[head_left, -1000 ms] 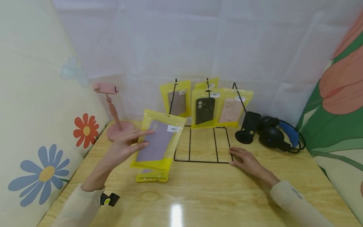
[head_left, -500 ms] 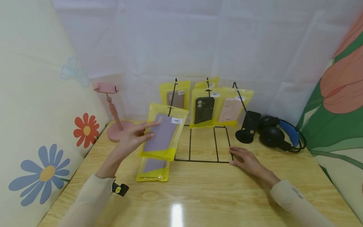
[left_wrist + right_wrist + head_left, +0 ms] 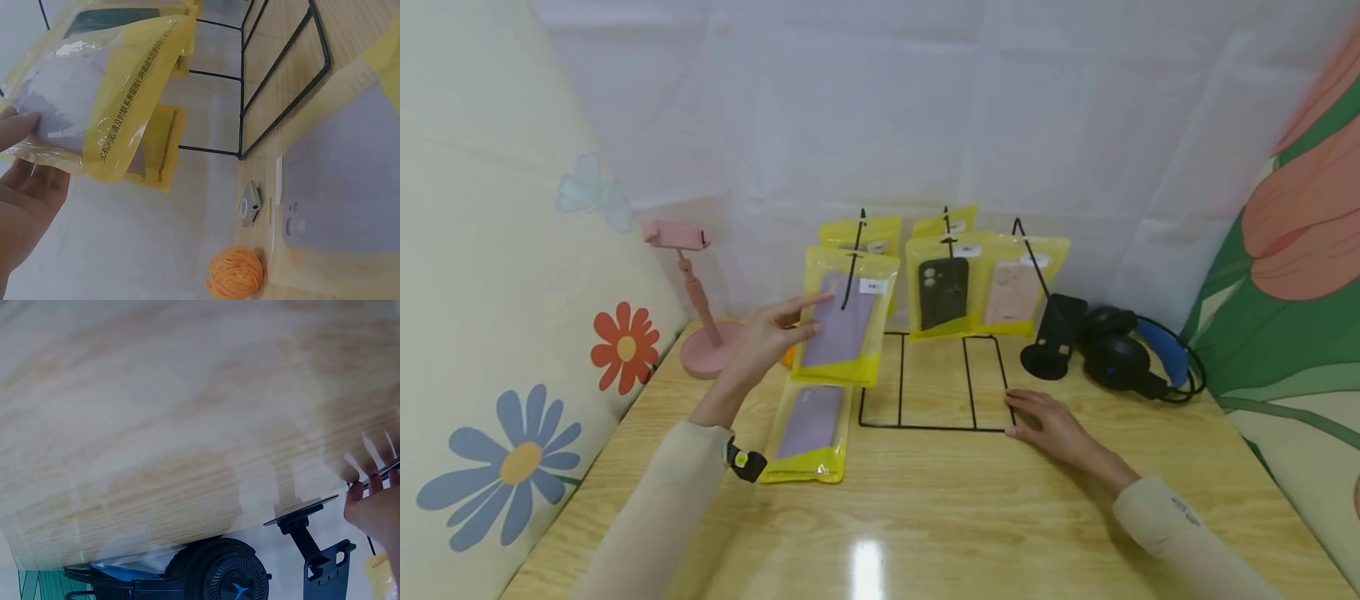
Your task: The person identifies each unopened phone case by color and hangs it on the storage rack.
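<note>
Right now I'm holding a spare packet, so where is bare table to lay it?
Bare table runs along the near edge, between both sleeves. The rack base is open inside its wires. Crowded: the back row of hung packets, stand and headphones.

Head camera looks forward and down across the table (image 3: 970, 517); both wrist cameras sit low and close, each sharing the black wire rack (image 3: 934, 392) with it.

On the wooden counter (image 3: 970, 517) I see a pink phone stand (image 3: 700, 333) at the left, a black phone stand (image 3: 1051, 342) and black-and-blue headphones (image 3: 1131, 354) at the right. A small orange ball (image 3: 236, 274) lies beside a grey clip (image 3: 250, 204).
</note>
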A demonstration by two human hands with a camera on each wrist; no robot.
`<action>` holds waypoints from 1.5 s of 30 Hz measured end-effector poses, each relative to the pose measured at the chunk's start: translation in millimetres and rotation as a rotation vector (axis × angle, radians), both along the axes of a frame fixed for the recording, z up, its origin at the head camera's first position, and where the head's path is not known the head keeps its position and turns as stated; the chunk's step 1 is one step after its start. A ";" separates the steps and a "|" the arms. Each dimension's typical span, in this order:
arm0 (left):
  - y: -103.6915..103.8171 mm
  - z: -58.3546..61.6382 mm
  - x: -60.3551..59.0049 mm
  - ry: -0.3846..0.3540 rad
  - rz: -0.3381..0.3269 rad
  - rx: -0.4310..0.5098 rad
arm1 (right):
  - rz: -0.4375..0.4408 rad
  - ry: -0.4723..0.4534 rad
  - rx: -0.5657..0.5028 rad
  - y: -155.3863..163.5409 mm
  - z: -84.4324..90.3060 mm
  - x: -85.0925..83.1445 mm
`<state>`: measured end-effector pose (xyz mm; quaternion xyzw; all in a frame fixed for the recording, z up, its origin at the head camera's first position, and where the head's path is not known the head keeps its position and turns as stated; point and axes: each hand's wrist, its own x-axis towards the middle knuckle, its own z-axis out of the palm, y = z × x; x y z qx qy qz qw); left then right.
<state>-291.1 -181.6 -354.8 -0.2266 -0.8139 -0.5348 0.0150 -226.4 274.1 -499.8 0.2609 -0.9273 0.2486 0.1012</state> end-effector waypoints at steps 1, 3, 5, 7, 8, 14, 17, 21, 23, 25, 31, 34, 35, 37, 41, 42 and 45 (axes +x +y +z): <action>0.8 0.4 -2.2 -0.004 0.007 -0.003 | 0.001 -0.001 0.000 -0.1 0.3 0.0; 2.4 0.7 -7.2 -0.003 0.015 -0.002 | 0.002 -0.001 0.001 -0.2 0.5 -0.4; 4.0 0.8 -12.6 0.003 0.025 -0.002 | 0.001 -0.001 0.006 -0.3 0.7 -0.2; 5.5 1.7 -16.9 0.009 0.030 0.005 | 0.004 0.006 0.006 -0.6 0.7 -0.3; 6.6 2.9 -18.1 0.010 0.030 0.010 | 0.004 0.007 0.006 -0.8 0.6 -0.4; 14.2 22.5 -8.2 0.011 0.007 0.006 | 0.003 -0.018 0.016 -1.3 0.5 -0.9; 14.5 25.1 -7.2 0.012 -0.009 0.012 | -0.001 -0.040 0.017 -1.4 -0.1 -1.0; 13.3 20.9 -11.3 -0.028 -0.010 0.010 | -0.003 -0.049 0.010 -2.2 -0.3 -0.6; 11.2 14.3 -16.3 -0.052 -0.018 0.018 | -0.002 -0.050 0.005 -2.6 -0.4 -0.7; 8.6 6.5 -21.9 -0.073 -0.036 0.037 | 0.000 -0.048 0.004 -2.7 -0.6 -0.6; 2.0 -8.5 -28.3 -0.101 -0.084 0.036 | 0.008 -0.038 0.007 -2.3 -3.2 0.4; -1.9 -11.5 -27.3 -0.122 -0.096 0.016 | 0.006 -0.032 0.007 -2.5 -4.2 1.3; -3.8 -12.5 -26.8 -0.129 -0.100 0.009 | 0.004 -0.032 0.005 -2.7 -4.2 1.8; -9.0 -14.8 -24.9 -0.147 -0.111 -0.001 | -0.001 -0.031 0.004 -3.4 -4.1 2.3; -24.3 -26.2 -16.0 -0.162 -0.070 -0.038 | -0.004 -0.025 0.004 -4.3 -2.3 3.2; -27.7 -30.7 -12.6 -0.150 -0.045 -0.053 | -0.004 -0.018 0.005 -4.1 -1.8 3.2; -33.7 -47.0 0.4 -0.070 0.060 -0.127 | -0.002 0.012 0.006 -2.6 -0.1 2.8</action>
